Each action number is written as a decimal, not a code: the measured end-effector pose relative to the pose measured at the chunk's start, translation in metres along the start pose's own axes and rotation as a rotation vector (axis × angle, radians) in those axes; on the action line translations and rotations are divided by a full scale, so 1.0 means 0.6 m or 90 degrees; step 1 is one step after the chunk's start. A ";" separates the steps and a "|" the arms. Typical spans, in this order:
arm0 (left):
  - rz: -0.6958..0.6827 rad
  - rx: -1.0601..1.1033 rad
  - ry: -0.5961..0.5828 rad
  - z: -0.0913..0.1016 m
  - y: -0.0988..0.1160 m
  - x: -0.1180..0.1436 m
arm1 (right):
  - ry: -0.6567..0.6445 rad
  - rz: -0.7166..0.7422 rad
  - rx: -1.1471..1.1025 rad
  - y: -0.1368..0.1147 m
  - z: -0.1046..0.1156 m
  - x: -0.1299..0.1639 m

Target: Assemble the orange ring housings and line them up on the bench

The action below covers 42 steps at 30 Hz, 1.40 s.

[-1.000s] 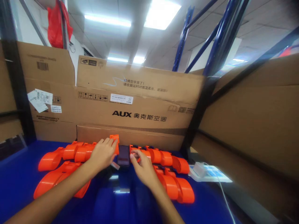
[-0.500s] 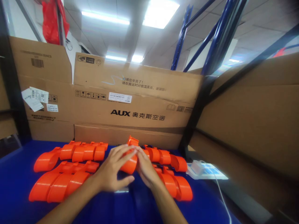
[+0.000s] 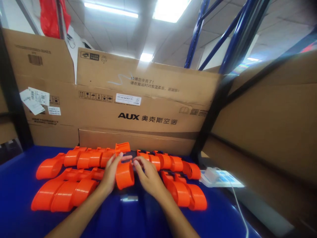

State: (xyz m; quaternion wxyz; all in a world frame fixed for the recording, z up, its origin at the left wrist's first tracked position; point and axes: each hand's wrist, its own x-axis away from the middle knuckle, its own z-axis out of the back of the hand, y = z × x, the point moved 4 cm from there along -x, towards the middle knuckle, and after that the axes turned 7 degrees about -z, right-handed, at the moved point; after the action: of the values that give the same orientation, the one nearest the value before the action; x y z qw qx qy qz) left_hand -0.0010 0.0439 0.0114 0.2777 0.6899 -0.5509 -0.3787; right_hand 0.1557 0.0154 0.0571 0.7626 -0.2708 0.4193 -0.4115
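From my remote seat I see through the head camera two bare hands working over a blue worktop (image 3: 119, 219). The left hand (image 3: 111, 172) pinches an orange piece (image 3: 125, 176) between thumb and fingers, and this piece is raised at the middle, between the two groups of similar pieces. It has a rounded, hollow body below and a flat tab above. The right hand (image 3: 148, 173) is half curled, its thumb and fingers bent toward the right edge of the same piece; the view is blurred there, so I cannot tell if it touches the piece or pinches something small.

To the left, similar orange pieces lie in two rows, a back row (image 3: 83, 159) and a front row (image 3: 64, 197). To the right there are also a back row (image 3: 170, 164) and a front pair (image 3: 189, 195); dark parts show at the top of several of these. They look like short open tubes, but what is inside most of them I cannot make out. A dark object (image 3: 133, 154) is partly hidden behind the hands.

About containers, a cardboard carton (image 3: 99, 115) printed "AUX" stands as an upright wall behind the rows, with white labels (image 3: 34, 100) on its left part; I see only its side. At the right, a white adapter (image 3: 211, 175) sits on a flat white-and-blue thing (image 3: 230, 180), and a pale cable (image 3: 238, 206) runs down from there.
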 end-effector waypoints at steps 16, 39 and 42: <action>0.182 0.148 -0.017 0.022 0.029 0.005 | -0.157 0.186 0.689 0.021 -0.075 -0.036; -0.026 -0.034 -0.018 -0.011 0.021 0.024 | 0.238 -0.099 -0.311 0.054 0.026 -0.025; -0.017 -0.060 -0.052 -0.015 0.011 0.027 | 0.248 -0.109 -0.341 0.062 0.033 -0.021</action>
State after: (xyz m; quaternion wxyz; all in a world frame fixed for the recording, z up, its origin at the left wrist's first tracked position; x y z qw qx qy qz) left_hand 0.0043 0.0264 0.0184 0.2822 0.6673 -0.5338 -0.4360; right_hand 0.1836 0.0465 0.0441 0.5324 -0.4121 0.6262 -0.3932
